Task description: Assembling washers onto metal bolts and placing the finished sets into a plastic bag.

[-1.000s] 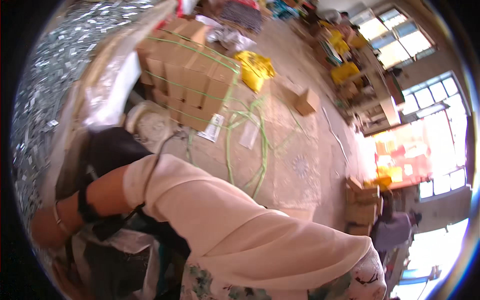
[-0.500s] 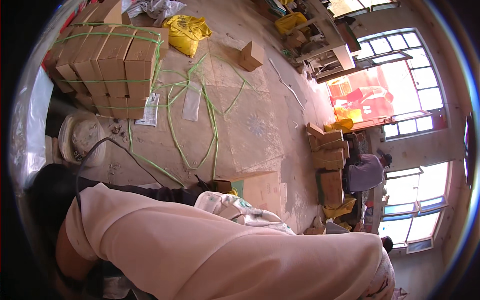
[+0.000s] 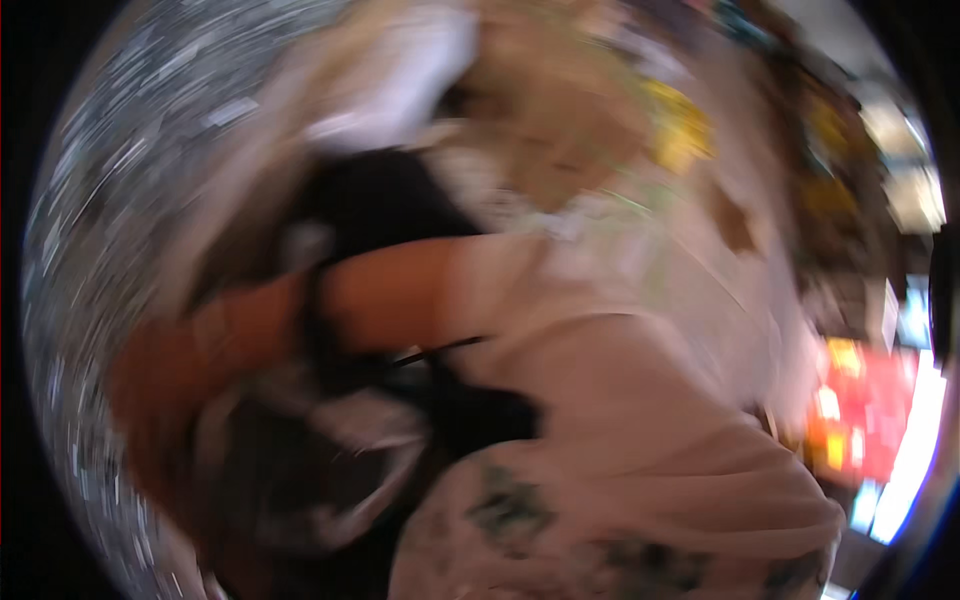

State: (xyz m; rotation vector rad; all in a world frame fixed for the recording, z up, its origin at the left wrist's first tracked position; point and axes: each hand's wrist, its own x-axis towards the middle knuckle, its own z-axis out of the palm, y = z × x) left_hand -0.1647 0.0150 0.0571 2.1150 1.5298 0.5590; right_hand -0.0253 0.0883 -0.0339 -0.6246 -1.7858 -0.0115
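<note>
Strong motion blur smears the view, which is tilted sideways. What looks like my left arm [image 3: 380, 295] crosses the left half, bare below a pale pink sleeve [image 3: 620, 390], with a dark band [image 3: 318, 325] across it. It bends at the far left and runs down toward the lower edge. Its hand is too smeared to make out, and so is anything it holds. Inside the bend is a dark, rounded shape with a pale edge [image 3: 310, 470], perhaps a container or bag. White cloth with dark green patterns [image 3: 510, 510] lies beside the sleeve. My right hand does not show.
Grey, glinting streaks [image 3: 130, 200] fill the left side. At the top are a whitish sheet or bag [image 3: 400, 85], brown cardboard boxes [image 3: 560, 110] and a yellow bag [image 3: 685, 130]. Green strapping [image 3: 655, 200] lies near them. A bright opening with red [image 3: 870, 410] is at the right.
The view has swung sharply, carrying the boxes and yellow bag rightward. The bare arm now shows far more. Grey glinting streaks have come in at left, and the person by the windows is out of sight.
</note>
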